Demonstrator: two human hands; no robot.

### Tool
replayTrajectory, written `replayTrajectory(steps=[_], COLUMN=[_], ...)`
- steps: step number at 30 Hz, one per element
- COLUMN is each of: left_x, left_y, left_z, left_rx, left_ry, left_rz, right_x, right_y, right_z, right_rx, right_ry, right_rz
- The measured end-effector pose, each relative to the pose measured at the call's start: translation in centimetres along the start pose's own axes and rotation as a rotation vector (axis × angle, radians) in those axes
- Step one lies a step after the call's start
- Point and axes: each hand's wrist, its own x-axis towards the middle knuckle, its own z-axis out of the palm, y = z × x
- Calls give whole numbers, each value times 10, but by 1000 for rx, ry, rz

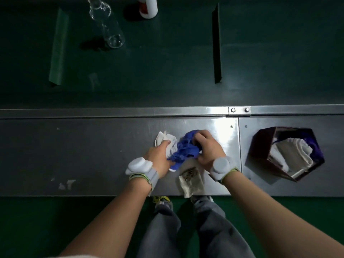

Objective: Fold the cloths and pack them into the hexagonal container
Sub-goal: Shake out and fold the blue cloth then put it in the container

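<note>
A crumpled blue cloth point(183, 149) lies bunched on the steel shelf point(93, 157), with a white cloth point(167, 139) touching its left side. My left hand point(158, 157) grips the bundle where the white and blue cloths meet. My right hand point(206, 148) clutches the blue cloth from the right. The dark hexagonal container point(260, 146) stands to the right of my hands, holding a folded white cloth point(292, 153) and some purple fabric point(316, 151). A small beige patterned cloth point(190, 180) lies at the shelf's near edge, below my hands.
Behind a raised metal rail point(167, 110) runs a dark green conveyor belt point(149, 62) with two upright dividers point(216, 45). A clear glass bottle point(108, 23) and a white bottle point(148, 6) stand at the back. Both my wrists carry white sensor bands.
</note>
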Motion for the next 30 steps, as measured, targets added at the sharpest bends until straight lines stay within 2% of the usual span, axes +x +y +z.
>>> replayTrajectory(steps=[3,6,8,9,11,12,14,17,19,21,23,26,28,30], left_x=[-3,-9,-10,-9,-7,-4,3,23,41,64,82,100,107,110], left_y=[4,18,31,38,52,59,64,80,94,108,117,139,152,155], left_z=[-2,0,7,14,31,41,54,74,86,98,98,93,84,69], left_rx=[191,345,327,330,380,406,397,220,122,118,318,716,831,838], left_ry=[-82,120,261,279,226,187,163,185,152,103,109,183,148,56], left_rz=[67,22,75,158,344,401,412,322,262,269,359,549,648,661], right_x=[-19,-40,-55,-61,-75,-81,-87,-81,-64,-44,-26,-13,-12,-14], right_y=[15,40,60,71,87,92,85,70,68,78,81,91,93,94], right_z=[-8,-15,-19,-21,-26,-30,-33,-36,-38,-38,-39,-44,-49,-52], right_rx=[27,-80,-179,-250,-376,-405,-394,-222,-172,-229,-299,-407,-481,-324], right_ry=[197,341,281,179,-84,-120,56,273,275,179,43,-6,-6,31], right_rz=[39,112,219,285,395,433,461,535,545,529,570,653,542,401])
